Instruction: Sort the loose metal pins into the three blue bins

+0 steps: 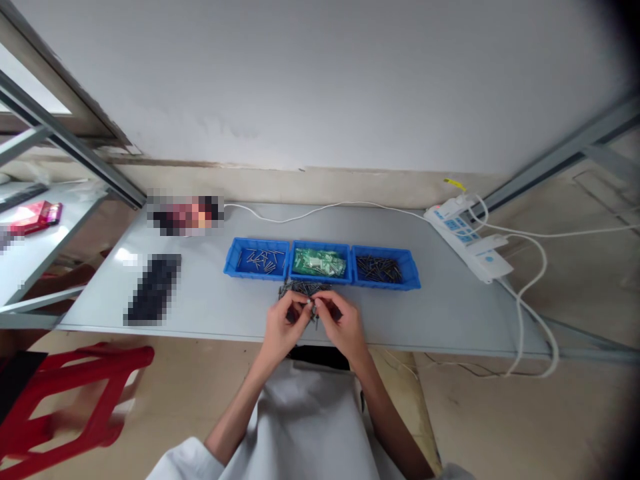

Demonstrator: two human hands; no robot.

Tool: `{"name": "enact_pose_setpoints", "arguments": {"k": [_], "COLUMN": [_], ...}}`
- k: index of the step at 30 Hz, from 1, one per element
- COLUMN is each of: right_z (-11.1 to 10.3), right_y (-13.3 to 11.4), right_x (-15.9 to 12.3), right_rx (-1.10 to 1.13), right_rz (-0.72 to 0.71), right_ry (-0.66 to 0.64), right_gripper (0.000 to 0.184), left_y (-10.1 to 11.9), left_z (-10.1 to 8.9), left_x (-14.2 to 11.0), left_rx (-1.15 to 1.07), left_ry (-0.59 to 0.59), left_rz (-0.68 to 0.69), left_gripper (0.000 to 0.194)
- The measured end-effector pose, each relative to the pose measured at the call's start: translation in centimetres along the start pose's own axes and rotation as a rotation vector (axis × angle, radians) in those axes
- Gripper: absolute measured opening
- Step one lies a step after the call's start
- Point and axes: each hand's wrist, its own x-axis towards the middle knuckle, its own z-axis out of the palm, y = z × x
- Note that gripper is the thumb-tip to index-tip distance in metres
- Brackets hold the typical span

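A small pale piece (309, 302), too small for its shape to be told, is held at chest level, just above the near edge of a long, smooth grey worktop (450, 307). It is pinched at the very tips of thumb and forefinger by the bare left hand (278, 328), and the bare right hand (350, 327) is closed on it from the other side, so that the two grips meet at the piece. The remaining fingers are curled inward.

Directly beneath and just beyond both grips, a loose pile of thin, dark grey metal rods (300, 287) is spread on the worktop, partly hidden by the hands.

Just past the pile, three shallow, rectangular blue plastic bins are lined up side by side. In the left bin (255, 275), a few slim silver rods (265, 259) are scattered; in the middle bin (320, 280), shiny green-and-white packets (320, 262) are heaped; in the right bin (385, 285), many dark slender rods (377, 269) are piled.

Well to the right, a white plastic power strip (467, 240) is placed at a slant, with white cables plugged in.
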Motion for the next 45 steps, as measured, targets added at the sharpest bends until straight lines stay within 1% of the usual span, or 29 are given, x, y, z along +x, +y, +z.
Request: {"name": "enact_pose_setpoints", "arguments": {"k": [9,18,20,23,25,27,28,30,32,35,37,39,42,45], "right_z": [-0.1,-0.1,-0.1,-0.1,-0.1,0.0,0.0,0.0,0.0,0.0,0.1,0.2,0.7,1.5], "right_y": [0.2,-0.1,-0.1,-0.1,-0.1,-0.1,-0.2,-0.2,-0.2,-0.1,-0.1,-0.2,-0.6,-1.0], "right_x": [0.0,0.0,0.0,0.0,0.1,0.1,0.1,0.1,0.0,0.0,-0.1,-0.2,-0.5,-0.6], "right_rx": [0.012,0.026,0.015,-0.002,-0.007,-0.009,-0.009,-0.010,-0.014,-0.043,-0.094,-0.173,-0.305,-0.362], "right_rz": [0.014,0.029,0.030,0.021,0.006,-0.003,-0.002,0.007,0.014,-0.004,-0.043,-0.097,-0.170,-0.226], "right_ry": [-0.001,0.002,0.003,0.012,0.018,0.018,0.018,0.018,0.023,0.036,0.036,0.009,-0.092,-0.173], "right_gripper": [0.019,0.021,0.021,0.021,0.021,0.020,0.020,0.020,0.020,0.019,0.018,0.018,0.014,0.010], "left_y": [-0.2,0.1,0.1,0.4,0.9,1.6,1.9,2.2,2.2,1.8,1.3,0.8,0.1,-0.3], "left_z": [0.0,0.0,-0.2,-1.2,-2.5,-4.0,-4.8,-6.0,-6.5,-6.1,-5.4,-4.6,-4.0,-4.2], "left_x": [0.2,0.0,-0.1,0.1,0.9,2.1,2.7,3.7,4.1,3.3,2.1,1.1,0.3,0.4], "left_rx": [0.008,-0.018,-0.023,0.020,0.109,0.239,0.317,0.452,0.511,0.476,0.426,0.383,0.329,0.242], "left_ry": [0.006,0.023,0.064,0.186,0.276,0.406,0.436,0.448,0.466,0.520,0.511,0.434,0.331,0.333], "left_rz": [-0.012,-0.038,-0.034,-0.022,0.015,0.077,0.115,0.147,0.153,0.160,0.146,0.122,0.064,-0.028], "left_gripper": [0.022,0.021,0.022,0.021,0.018,0.017,0.018,0.020,0.023,0.023,0.023,0.024,0.024,0.024]}}
